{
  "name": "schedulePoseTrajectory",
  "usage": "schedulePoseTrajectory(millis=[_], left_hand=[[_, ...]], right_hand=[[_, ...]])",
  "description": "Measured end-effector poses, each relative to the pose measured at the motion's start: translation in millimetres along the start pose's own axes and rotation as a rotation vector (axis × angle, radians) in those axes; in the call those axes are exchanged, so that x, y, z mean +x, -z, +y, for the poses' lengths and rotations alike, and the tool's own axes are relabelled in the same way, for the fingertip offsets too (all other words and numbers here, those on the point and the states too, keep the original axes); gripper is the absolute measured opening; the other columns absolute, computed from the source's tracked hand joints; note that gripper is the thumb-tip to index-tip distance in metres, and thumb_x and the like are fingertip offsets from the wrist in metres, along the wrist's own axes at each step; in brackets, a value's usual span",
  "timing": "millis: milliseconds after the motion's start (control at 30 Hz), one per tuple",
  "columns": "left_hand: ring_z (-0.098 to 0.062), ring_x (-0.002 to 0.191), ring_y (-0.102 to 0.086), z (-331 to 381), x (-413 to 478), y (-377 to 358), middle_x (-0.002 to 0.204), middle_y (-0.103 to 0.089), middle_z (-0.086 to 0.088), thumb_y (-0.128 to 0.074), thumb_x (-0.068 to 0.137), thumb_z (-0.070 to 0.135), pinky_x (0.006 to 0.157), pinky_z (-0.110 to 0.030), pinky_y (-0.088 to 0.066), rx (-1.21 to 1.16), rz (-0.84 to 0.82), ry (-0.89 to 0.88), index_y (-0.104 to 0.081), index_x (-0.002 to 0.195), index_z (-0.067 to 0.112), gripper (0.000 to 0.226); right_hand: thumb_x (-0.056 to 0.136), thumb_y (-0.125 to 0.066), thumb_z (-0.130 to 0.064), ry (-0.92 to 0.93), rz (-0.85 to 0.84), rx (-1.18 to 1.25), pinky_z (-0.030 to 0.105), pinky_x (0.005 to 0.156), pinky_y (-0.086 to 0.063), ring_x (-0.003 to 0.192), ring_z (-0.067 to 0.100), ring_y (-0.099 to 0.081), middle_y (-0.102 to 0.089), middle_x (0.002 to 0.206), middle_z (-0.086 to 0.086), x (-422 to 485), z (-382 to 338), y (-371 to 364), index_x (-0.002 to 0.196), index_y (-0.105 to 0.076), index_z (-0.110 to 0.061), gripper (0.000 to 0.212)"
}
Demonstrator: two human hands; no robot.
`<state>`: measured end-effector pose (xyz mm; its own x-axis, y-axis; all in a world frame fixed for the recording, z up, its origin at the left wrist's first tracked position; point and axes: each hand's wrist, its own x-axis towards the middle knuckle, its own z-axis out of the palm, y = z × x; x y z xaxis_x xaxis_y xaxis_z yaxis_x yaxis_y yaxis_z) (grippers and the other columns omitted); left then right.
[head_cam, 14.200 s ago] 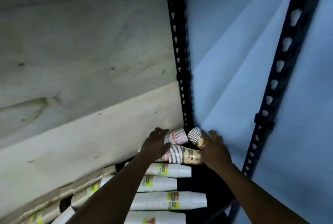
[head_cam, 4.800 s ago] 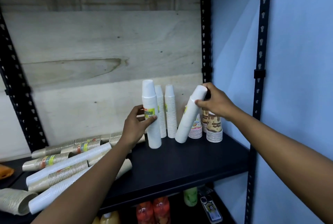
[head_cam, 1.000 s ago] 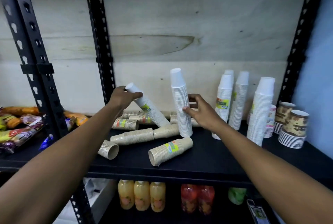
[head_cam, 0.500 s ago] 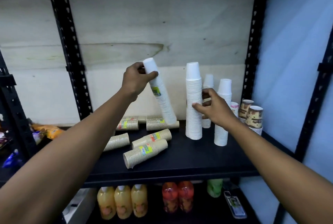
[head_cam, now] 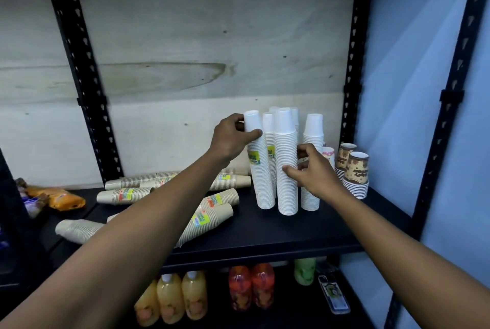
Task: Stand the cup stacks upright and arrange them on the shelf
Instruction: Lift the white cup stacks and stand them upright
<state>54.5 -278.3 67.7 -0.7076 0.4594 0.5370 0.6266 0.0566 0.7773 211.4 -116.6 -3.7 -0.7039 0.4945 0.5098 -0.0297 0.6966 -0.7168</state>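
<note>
Left hand (head_cam: 231, 137) clamped on labelled stack (head_cam: 260, 164); right hand (head_cam: 313, 173) round front stack (head_cam: 286, 164)

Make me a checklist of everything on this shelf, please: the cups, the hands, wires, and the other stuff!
Surface: black shelf, dark.
Job's things: white cup stacks upright at right; beige cup stacks lying down at left.
Clutter: printed brown cups stacked by the right post; snack packets far left.
Grippers: left hand grips the labelled white stack near its top; right hand steadies the front white stack.
Cables: nothing seen.
Surroundings: plywood back; juice bottles below.
</note>
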Motion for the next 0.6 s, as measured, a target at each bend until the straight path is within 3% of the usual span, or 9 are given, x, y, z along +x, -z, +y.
schedulePoseTrajectory(millis=[133,300,467,533,600], left_hand=[[-0.012,0.092,-0.069,-2,2,-14,0.104,-0.073,0.002,-0.086,0.076,0.026,0.082,-0.030,-0.057,0.016,-0.039,-0.013,-0.067,0.118,0.015,0.047],[-0.013,0.096,-0.068,-8,0,-29,0.110,-0.072,0.001,-0.085,0.077,0.028,0.089,-0.033,-0.057,0.038,-0.069,-0.039,-0.066,0.123,0.015,0.051],[-0.009,0.097,-0.066,-13,3,-33,0.113,-0.071,0.004,-0.082,0.080,0.037,0.085,-0.029,-0.056,0.057,-0.109,-0.038,-0.064,0.128,0.018,0.054],[-0.010,0.099,-0.067,-19,5,-34,0.112,-0.071,0.005,-0.081,0.080,0.041,0.088,-0.036,-0.058,0.047,-0.111,-0.009,-0.065,0.127,0.020,0.054],[-0.010,0.100,-0.068,-27,7,-36,0.108,-0.071,0.006,-0.080,0.081,0.041,0.090,-0.041,-0.058,0.028,-0.111,0.020,-0.067,0.124,0.021,0.050]], right_hand=[[0.081,-0.079,-0.034,-0.005,0.023,-0.006,0.044,0.078,-0.060,0.089,0.010,-0.064,-0.062,0.109,-0.010,0,11,0,0.128,-0.050,-0.023,0.057],[0.083,-0.079,-0.036,-0.018,0.021,-0.036,0.019,0.071,-0.048,0.092,0.005,-0.062,-0.063,0.106,-0.010,-6,27,-4,0.132,-0.049,-0.020,0.060],[0.083,-0.077,-0.039,-0.014,0.058,-0.074,0.007,0.068,-0.041,0.094,-0.004,-0.061,-0.064,0.116,-0.009,-8,36,-6,0.133,-0.051,-0.020,0.059],[0.084,-0.077,-0.039,0.006,0.062,-0.091,0.008,0.070,-0.043,0.093,-0.003,-0.062,-0.065,0.115,-0.008,-10,37,-6,0.132,-0.053,-0.021,0.056],[0.084,-0.076,-0.043,0.009,0.058,-0.113,0.017,0.074,-0.050,0.091,-0.001,-0.065,-0.067,0.112,-0.008,-11,39,-6,0.128,-0.057,-0.022,0.052]])
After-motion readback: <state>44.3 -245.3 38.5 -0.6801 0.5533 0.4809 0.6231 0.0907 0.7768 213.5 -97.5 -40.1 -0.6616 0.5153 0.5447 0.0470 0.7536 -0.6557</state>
